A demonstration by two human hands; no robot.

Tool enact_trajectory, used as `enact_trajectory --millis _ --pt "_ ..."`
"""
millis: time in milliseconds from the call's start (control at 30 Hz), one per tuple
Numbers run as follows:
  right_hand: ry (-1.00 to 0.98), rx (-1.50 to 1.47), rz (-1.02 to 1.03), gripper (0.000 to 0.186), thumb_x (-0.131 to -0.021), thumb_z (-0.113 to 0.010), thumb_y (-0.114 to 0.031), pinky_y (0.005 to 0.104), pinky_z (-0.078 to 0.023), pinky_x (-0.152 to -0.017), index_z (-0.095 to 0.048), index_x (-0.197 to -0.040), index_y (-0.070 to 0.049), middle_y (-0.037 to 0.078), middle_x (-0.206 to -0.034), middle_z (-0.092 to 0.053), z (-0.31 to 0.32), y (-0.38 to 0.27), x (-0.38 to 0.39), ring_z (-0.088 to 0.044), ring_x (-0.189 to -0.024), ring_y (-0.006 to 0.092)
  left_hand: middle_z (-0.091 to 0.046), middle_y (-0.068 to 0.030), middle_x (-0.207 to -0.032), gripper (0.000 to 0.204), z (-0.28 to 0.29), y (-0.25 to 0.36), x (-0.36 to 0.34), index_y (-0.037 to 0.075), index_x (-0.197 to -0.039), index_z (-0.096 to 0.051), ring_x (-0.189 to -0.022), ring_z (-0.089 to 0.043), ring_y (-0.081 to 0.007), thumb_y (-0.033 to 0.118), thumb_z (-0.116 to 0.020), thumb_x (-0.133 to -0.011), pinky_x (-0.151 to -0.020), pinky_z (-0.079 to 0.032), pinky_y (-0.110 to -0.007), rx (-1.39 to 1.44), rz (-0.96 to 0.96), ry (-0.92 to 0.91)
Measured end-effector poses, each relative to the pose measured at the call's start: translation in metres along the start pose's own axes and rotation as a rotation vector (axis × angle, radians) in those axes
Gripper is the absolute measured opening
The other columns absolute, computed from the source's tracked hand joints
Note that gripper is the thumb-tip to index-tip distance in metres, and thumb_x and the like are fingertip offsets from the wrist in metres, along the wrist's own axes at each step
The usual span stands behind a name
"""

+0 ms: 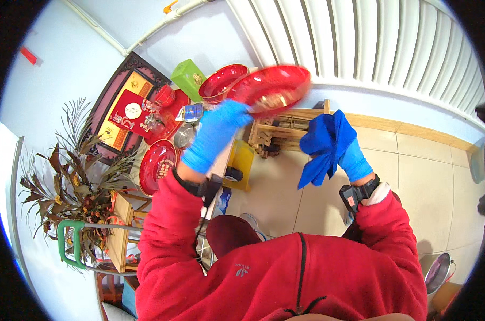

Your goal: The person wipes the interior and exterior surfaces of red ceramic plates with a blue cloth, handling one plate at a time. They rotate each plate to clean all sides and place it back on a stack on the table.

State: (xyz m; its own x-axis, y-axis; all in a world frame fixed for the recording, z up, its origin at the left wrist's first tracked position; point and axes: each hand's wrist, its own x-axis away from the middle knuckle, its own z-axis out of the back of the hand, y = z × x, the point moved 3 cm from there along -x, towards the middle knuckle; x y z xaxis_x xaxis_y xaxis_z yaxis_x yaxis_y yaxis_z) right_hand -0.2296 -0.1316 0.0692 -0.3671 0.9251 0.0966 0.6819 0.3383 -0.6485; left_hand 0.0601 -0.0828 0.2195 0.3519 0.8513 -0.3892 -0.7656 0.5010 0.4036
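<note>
My left hand, in a blue glove, is closed on the near left rim of a red basin with a gold pattern, slightly blurred and held in the air. My gloved right hand grips a bright blue cloth that hangs in loose folds to the right of the basin. A second red basin sits behind, beside a green box. Another red basin lies on the cluttered surface at the left, near a small red bowl and a metal lid.
A framed panel leans on the left wall behind a leafy dried plant. A wooden rack and yellow bin stand below. A white radiator lines the wall. A green-handled trolley is at lower left.
</note>
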Motion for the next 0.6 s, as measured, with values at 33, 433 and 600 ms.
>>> enact_trajectory --millis 33,433,600 --pt "0.032 0.001 0.050 0.051 -0.099 -0.050 -0.050 0.0403 -0.054 -0.069 -0.062 -0.112 -0.002 0.013 -0.095 -0.067 -0.004 0.000 0.001 -0.065 -0.078 0.0275 -0.067 -0.0113 -0.100 0.023 0.013 -0.016 -0.008 0.004 -0.111 -0.065 -0.081 -0.065 -0.0182 0.008 -0.063 -0.089 -0.072 -0.053 -0.031 0.205 0.187 0.105" --pt "-0.030 0.315 -0.067 0.045 -0.104 -0.042 -0.044 0.0323 -0.044 -0.057 -0.058 -0.111 -0.003 0.008 -0.074 -0.060 -0.017 0.003 0.006 -0.054 -0.061 0.0181 -0.067 -0.0222 -0.105 0.033 0.010 -0.173 -0.058 0.005 -0.108 -0.068 -0.096 -0.064 -0.0414 0.032 -0.062 -0.090 -0.084 -0.051 -0.049 -0.349 0.385 0.260" --pt "0.023 0.202 -0.125 0.042 -0.103 -0.043 -0.043 0.0323 -0.041 -0.054 -0.059 -0.103 -0.005 0.006 -0.071 -0.055 -0.017 0.007 0.005 -0.051 -0.058 0.0185 -0.066 -0.0224 -0.109 0.036 -0.002 -0.181 -0.058 0.006 -0.110 -0.068 -0.102 -0.063 -0.0407 0.035 -0.062 -0.090 -0.088 -0.051 -0.048 -0.506 0.436 0.142"
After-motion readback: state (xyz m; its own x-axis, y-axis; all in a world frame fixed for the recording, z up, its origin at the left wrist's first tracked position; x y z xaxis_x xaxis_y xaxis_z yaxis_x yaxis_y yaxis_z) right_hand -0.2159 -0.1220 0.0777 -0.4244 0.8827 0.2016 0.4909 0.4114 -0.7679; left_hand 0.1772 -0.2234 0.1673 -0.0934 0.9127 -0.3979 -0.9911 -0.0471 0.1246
